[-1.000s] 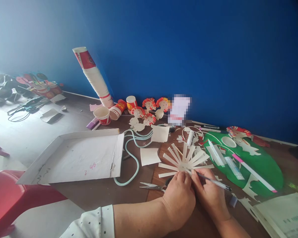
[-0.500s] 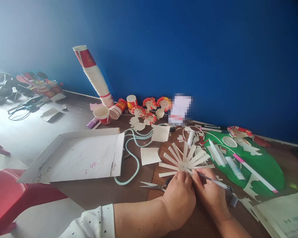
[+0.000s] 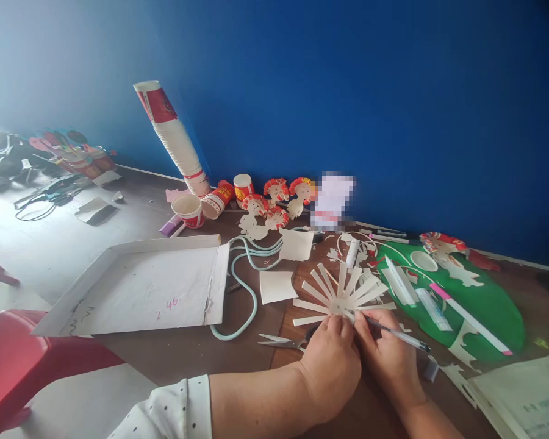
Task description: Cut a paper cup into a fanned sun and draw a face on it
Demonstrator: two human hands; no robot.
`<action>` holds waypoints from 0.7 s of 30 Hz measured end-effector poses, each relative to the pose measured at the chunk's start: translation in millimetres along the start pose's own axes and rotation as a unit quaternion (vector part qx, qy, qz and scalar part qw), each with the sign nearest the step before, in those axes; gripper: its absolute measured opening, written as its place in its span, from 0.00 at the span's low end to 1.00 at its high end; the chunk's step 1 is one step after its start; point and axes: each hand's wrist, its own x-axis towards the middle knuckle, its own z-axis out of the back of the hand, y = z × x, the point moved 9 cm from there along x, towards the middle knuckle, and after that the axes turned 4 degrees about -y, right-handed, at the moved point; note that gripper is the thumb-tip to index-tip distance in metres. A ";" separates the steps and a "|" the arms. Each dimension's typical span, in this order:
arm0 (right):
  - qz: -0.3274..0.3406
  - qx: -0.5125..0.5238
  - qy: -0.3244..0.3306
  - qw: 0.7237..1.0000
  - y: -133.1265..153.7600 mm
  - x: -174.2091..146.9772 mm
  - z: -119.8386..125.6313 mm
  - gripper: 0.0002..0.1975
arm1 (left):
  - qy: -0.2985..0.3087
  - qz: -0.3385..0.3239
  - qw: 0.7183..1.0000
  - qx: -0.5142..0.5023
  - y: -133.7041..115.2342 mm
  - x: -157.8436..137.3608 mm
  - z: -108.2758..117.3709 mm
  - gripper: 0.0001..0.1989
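Note:
In the head view, a white paper cutout with strips fanning out from a round middle lies in front of me. Small dark marks show on its middle. My left hand is closed at its near edge, fingertips pressed on the paper. My right hand grips a pen, its tip at the middle of the cutout. The lower part of the cutout is hidden behind my hands. Scissors lie left of my left hand, their blades pointing left and the handles partly covered.
A shallow cardboard lid lies to the left beside a pale cable. Behind stand a leaning stack of paper cups and several paper figures. Markers and scraps lie on a green sheet at right. A red stool is at lower left.
Almost nothing differs. The pen in my right hand has shifted very slightly; my left hand stays on the paper.

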 end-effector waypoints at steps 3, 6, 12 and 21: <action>-0.002 0.002 0.003 1.000 -0.4 0.3 -1.1 0.11 | -0.002 0.005 1.000 0.002 1.0 0.1 0.2 0.17; -0.001 0.001 0.000 1.000 -0.5 0.9 -0.8 0.11 | -0.004 0.006 1.000 0.001 0.8 0.3 -0.5 0.17; -0.005 0.006 0.003 1.000 -1.0 1.0 -1.4 0.11 | -0.010 0.005 1.000 0.003 0.2 0.6 1.9 0.17; 0.007 0.006 0.002 1.000 1.2 1.5 -1.7 0.11 | -0.018 0.016 1.000 0.000 1.9 0.5 -1.0 0.18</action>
